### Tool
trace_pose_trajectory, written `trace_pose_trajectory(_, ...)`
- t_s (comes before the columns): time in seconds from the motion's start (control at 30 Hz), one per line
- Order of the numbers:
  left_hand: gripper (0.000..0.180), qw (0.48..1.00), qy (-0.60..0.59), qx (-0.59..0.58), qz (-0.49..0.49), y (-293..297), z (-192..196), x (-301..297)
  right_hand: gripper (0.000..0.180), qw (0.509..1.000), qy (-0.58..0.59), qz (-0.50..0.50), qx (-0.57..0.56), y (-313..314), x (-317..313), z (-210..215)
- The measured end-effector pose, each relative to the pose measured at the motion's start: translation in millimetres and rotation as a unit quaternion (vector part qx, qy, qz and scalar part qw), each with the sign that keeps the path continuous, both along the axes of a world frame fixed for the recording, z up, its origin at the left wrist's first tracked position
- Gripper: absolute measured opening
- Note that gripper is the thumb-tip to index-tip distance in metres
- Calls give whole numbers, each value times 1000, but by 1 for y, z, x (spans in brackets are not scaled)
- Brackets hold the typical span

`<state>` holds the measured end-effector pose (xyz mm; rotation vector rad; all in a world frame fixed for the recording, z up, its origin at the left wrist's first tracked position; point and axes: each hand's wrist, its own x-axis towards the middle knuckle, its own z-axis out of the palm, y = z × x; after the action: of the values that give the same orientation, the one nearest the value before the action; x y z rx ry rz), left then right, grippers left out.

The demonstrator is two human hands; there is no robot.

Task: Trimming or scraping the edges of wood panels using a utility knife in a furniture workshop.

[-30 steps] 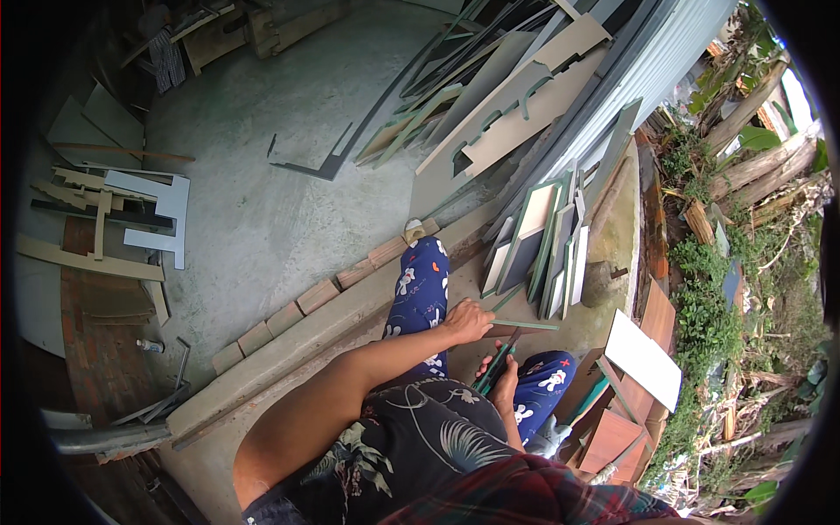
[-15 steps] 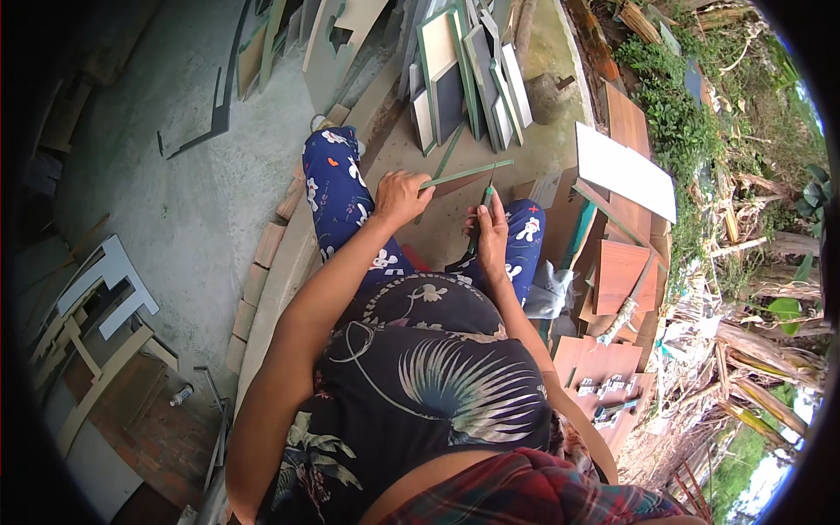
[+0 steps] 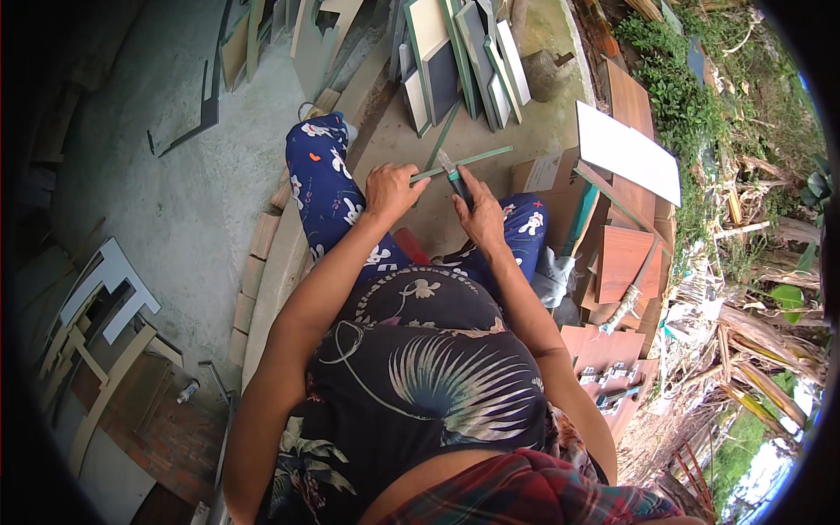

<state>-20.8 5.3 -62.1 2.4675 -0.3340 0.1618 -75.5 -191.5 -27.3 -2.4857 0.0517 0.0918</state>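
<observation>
The left hand (image 3: 392,190) is closed on one end of a thin, straight green strip (image 3: 486,156), which juts rightward just beyond the knees. The right hand (image 3: 481,213) wraps a knife (image 3: 456,178) with a slim green-and-dark handle; its pale blade crosses the strip in view, contact unclear. The strip looks whole; how much shaping is done or left cannot be told. Ahead, flat, green-edged boards (image 3: 444,77) lean together.
</observation>
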Motion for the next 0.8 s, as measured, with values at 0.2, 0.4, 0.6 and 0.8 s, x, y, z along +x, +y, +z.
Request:
trace_pose_trajectory(0.2, 26, 1000, -15, -3, -9, -2, 1, 6, 57, 990, -61, -114, -50, -75, 34, -6)
trace_pose_trajectory(0.4, 27, 1000, 0, 11, -1, 2, -2, 11, 62, 997, 2, 80, -17, -5, 7, 3)
trace_pose_trajectory(0.6, 26, 1000, -13, 24, -10, 2, 1, 19, 58, 991, -72, -108, -30, -71, 35, -19)
trace_pose_trajectory(0.8, 29, 998, -24, 41, -39, 7, -3, 18, 60, 997, 5, 75, -36, -25, 19, 9)
